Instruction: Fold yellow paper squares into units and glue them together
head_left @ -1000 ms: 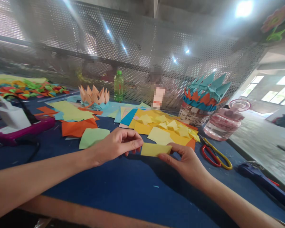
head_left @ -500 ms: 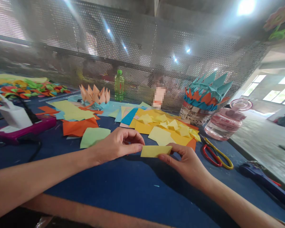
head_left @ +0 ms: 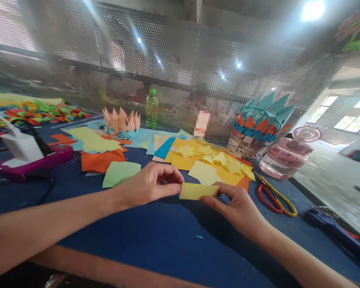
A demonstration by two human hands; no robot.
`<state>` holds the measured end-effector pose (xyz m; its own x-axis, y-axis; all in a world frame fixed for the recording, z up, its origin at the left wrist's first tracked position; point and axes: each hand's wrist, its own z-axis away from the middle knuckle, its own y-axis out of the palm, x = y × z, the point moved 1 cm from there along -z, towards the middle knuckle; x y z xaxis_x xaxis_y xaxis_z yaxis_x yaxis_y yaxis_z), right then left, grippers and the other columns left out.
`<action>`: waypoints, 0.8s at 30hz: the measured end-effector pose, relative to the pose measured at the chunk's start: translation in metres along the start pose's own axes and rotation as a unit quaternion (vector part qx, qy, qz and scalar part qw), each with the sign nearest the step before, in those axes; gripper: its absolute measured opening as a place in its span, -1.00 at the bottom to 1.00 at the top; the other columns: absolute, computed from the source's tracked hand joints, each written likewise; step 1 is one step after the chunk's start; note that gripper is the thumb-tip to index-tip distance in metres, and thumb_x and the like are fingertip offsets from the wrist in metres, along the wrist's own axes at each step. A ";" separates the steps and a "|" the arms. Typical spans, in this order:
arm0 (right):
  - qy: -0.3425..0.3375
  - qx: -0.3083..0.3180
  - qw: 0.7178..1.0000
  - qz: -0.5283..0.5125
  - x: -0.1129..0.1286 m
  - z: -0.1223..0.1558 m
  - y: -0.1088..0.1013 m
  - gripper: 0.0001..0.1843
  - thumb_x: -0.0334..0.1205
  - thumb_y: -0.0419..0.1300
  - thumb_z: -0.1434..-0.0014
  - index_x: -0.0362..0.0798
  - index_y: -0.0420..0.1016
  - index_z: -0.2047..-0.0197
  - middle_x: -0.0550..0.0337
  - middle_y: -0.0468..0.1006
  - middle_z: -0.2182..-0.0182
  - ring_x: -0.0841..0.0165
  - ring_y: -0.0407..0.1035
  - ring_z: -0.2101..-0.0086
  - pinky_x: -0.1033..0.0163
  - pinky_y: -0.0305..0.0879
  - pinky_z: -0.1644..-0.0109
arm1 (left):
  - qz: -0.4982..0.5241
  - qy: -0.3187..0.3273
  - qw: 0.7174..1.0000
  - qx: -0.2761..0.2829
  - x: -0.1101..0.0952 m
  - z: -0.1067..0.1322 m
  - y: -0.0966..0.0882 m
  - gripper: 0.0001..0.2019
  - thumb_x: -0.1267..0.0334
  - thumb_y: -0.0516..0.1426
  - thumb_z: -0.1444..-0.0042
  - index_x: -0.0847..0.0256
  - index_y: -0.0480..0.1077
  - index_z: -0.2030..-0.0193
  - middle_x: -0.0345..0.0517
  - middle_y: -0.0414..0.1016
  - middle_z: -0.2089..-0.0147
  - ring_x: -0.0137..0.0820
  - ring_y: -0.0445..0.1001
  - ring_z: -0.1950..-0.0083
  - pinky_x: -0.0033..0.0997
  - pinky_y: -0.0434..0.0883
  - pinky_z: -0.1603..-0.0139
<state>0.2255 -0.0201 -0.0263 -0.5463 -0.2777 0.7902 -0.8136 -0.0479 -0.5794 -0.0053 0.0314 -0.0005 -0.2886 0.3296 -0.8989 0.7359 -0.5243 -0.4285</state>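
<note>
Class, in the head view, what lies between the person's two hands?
A yellow paper strip lies between the left hand and right hand, held at its ends by both; the head view shows this.

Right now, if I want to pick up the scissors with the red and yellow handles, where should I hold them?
Hold the scissors by their red and yellow handle loops, reaching in from the near right side. They lie flat on the blue table, with the blades pointing away toward the coloured paper, so the loops are closest and your fingers stay off the blades.
</note>
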 end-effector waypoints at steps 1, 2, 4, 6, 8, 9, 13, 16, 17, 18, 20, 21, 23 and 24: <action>0.000 0.000 1.000 0.000 0.000 0.000 0.000 -0.68 -0.01 0.23 -0.16 -0.12 0.52 0.39 0.23 0.47 0.47 0.36 0.30 0.39 0.29 0.20 0.28 | -0.004 0.000 1.000 -0.002 0.000 0.000 0.000 -0.82 0.18 0.22 -0.05 0.27 0.47 0.29 -0.20 0.51 0.33 -0.45 0.40 0.32 -0.52 0.32 0.31; 0.000 -0.001 1.000 0.001 0.001 0.000 0.000 -0.68 -0.01 0.23 -0.16 -0.12 0.51 0.41 0.23 0.47 0.47 0.37 0.30 0.39 0.29 0.21 0.28 | -0.011 0.000 1.000 -0.005 0.001 0.000 0.001 -0.82 0.18 0.22 -0.05 0.27 0.47 0.29 -0.19 0.51 0.33 -0.44 0.40 0.31 -0.51 0.33 0.30; -0.002 -0.002 1.000 0.006 0.002 0.001 0.000 -0.68 -0.01 0.24 -0.16 -0.11 0.50 0.43 0.24 0.46 0.49 0.37 0.31 0.40 0.30 0.21 0.29 | -0.029 0.005 1.000 -0.007 0.002 0.001 0.003 -0.82 0.19 0.22 -0.05 0.26 0.47 0.29 -0.19 0.50 0.33 -0.42 0.41 0.31 -0.49 0.34 0.29; -0.008 0.003 1.000 0.016 0.002 0.002 0.001 -0.69 -0.01 0.23 -0.17 -0.10 0.50 0.41 0.25 0.47 0.49 0.37 0.31 0.41 0.30 0.21 0.30 | -0.051 0.013 0.999 -0.001 0.003 0.002 0.005 -0.82 0.20 0.22 -0.05 0.25 0.47 0.24 -0.19 0.51 0.31 -0.43 0.41 0.32 -0.49 0.33 0.32; -0.019 0.011 0.999 0.035 0.003 0.003 0.002 -0.70 -0.03 0.22 -0.19 -0.09 0.50 0.40 0.23 0.48 0.47 0.36 0.33 0.40 0.29 0.23 0.29 | -0.064 0.021 0.998 0.013 0.005 0.003 0.008 -0.78 0.23 0.22 -0.05 0.23 0.45 0.16 -0.18 0.51 0.29 -0.44 0.40 0.33 -0.50 0.31 0.35; -0.027 0.015 0.998 0.048 0.003 0.004 0.003 -0.71 -0.04 0.22 -0.20 -0.09 0.50 0.40 0.23 0.49 0.47 0.36 0.33 0.40 0.28 0.25 0.29 | -0.066 0.024 0.997 0.021 0.005 0.004 0.010 -0.76 0.24 0.22 -0.06 0.22 0.44 0.12 -0.19 0.51 0.28 -0.44 0.40 0.33 -0.50 0.30 0.36; -0.108 -0.038 0.988 0.101 0.005 0.007 0.006 -0.78 -0.15 0.29 -0.16 -0.03 0.48 0.13 0.17 0.54 0.27 0.29 0.39 0.27 0.21 0.34 0.18 | -0.078 0.032 0.996 0.027 0.005 0.007 0.015 -0.77 0.28 0.19 -0.09 0.20 0.40 0.08 -0.26 0.43 0.38 -0.48 0.35 0.39 -0.52 0.28 0.39; -0.201 -0.092 0.963 0.152 0.012 0.011 0.010 -0.39 -0.27 0.35 -0.09 0.04 0.27 -0.18 0.06 0.45 -0.01 0.19 0.35 0.02 0.09 0.32 -0.04 | -0.121 0.048 0.991 0.011 0.005 0.008 0.019 -0.76 0.31 0.16 -0.10 0.18 0.39 0.05 -0.30 0.38 0.42 -0.49 0.31 0.44 -0.52 0.27 0.41; -0.227 -0.085 0.954 0.174 0.015 0.013 0.012 -0.38 -0.30 0.35 -0.10 0.05 0.26 -0.20 0.05 0.43 -0.04 0.18 0.33 -0.01 0.08 0.30 -0.07 | -0.137 0.056 0.989 0.007 0.005 0.009 0.020 -0.75 0.32 0.15 -0.11 0.18 0.38 0.04 -0.31 0.38 0.42 -0.49 0.32 0.44 -0.51 0.26 0.41; -0.253 -0.069 0.945 0.195 0.017 0.014 0.014 -0.42 -0.34 0.33 -0.12 0.05 0.29 -0.18 0.06 0.44 -0.04 0.19 0.32 -0.02 0.08 0.28 -0.09 | -0.151 0.065 0.986 0.003 0.005 0.010 0.021 -0.75 0.33 0.13 -0.12 0.17 0.38 0.03 -0.30 0.40 0.41 -0.49 0.33 0.43 -0.51 0.26 0.41; -0.302 -0.032 0.926 0.223 0.022 0.016 0.017 -0.60 -0.40 0.27 -0.18 0.05 0.40 -0.07 0.12 0.51 0.04 0.24 0.36 0.04 0.11 0.25 -0.06 | -0.162 0.082 0.983 0.009 0.005 0.011 0.024 -0.73 0.29 0.13 -0.14 0.17 0.35 -0.01 -0.32 0.39 0.42 -0.49 0.32 0.45 -0.51 0.23 0.43; -0.324 -0.021 0.917 0.231 0.024 0.017 0.018 -0.71 -0.42 0.24 -0.21 0.04 0.45 0.01 0.17 0.55 0.11 0.27 0.38 0.09 0.13 0.24 -0.02 | -0.163 0.091 0.982 0.013 0.005 0.012 0.024 -0.71 0.28 0.13 -0.15 0.17 0.33 -0.03 -0.32 0.40 0.42 -0.50 0.33 0.46 -0.51 0.23 0.44; -0.355 -0.019 0.903 0.244 0.024 0.016 0.019 -0.83 -0.45 0.18 -0.25 0.02 0.50 0.18 0.23 0.59 0.24 0.31 0.39 0.17 0.15 0.21 0.03 | -0.172 0.095 0.980 0.014 0.006 0.013 0.025 -0.69 0.31 0.10 -0.17 0.14 0.30 -0.06 -0.34 0.40 0.41 -0.50 0.34 0.46 -0.50 0.22 0.44; -0.362 -0.022 0.898 0.249 0.024 0.016 0.018 -0.83 -0.46 0.16 -0.26 0.00 0.51 0.23 0.24 0.60 0.28 0.32 0.38 0.18 0.15 0.20 0.04 | -0.182 0.096 0.979 0.010 0.006 0.013 0.025 -0.68 0.32 0.09 -0.17 0.13 0.29 -0.08 -0.35 0.38 0.43 -0.50 0.33 0.46 -0.50 0.21 0.45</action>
<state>0.2012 -0.0425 -0.0210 -0.5850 -0.8062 0.0887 -0.5200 0.2889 -0.8039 0.0032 0.0096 -0.0177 -0.4075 0.6378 -0.6536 0.5931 -0.3594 -0.7205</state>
